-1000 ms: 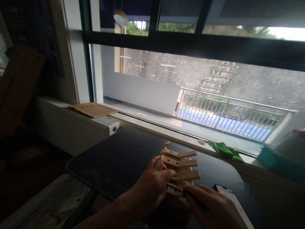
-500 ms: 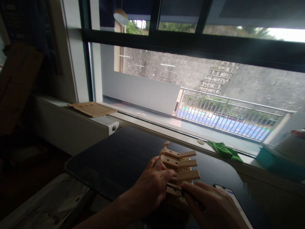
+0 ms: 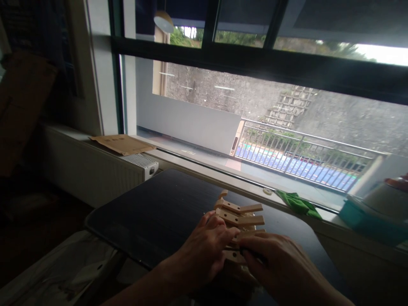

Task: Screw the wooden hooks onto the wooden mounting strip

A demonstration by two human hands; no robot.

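Several pale wooden hook-shaped pieces, with dark screw holes, lie in a row on the dark tabletop. My left hand rests over their left side, its fingers curled around a wooden piece and pressing it down. My right hand is closed around a slim dark-handled tool. The tool's thin shaft points left, across the nearest wooden piece, close to its hole. Its tip is hidden near my left fingers. Under the row, the base is mostly hidden.
A wide window lies beyond the table. On its sill are a green cloth, a roll of tape and a teal container at right. A brown envelope lies on the radiator at left.
My right hand has moved up and left over the wooden pieces with the tool, now covering more of the third piece. My left hand stays nearly in place. The phone at right is now hidden.
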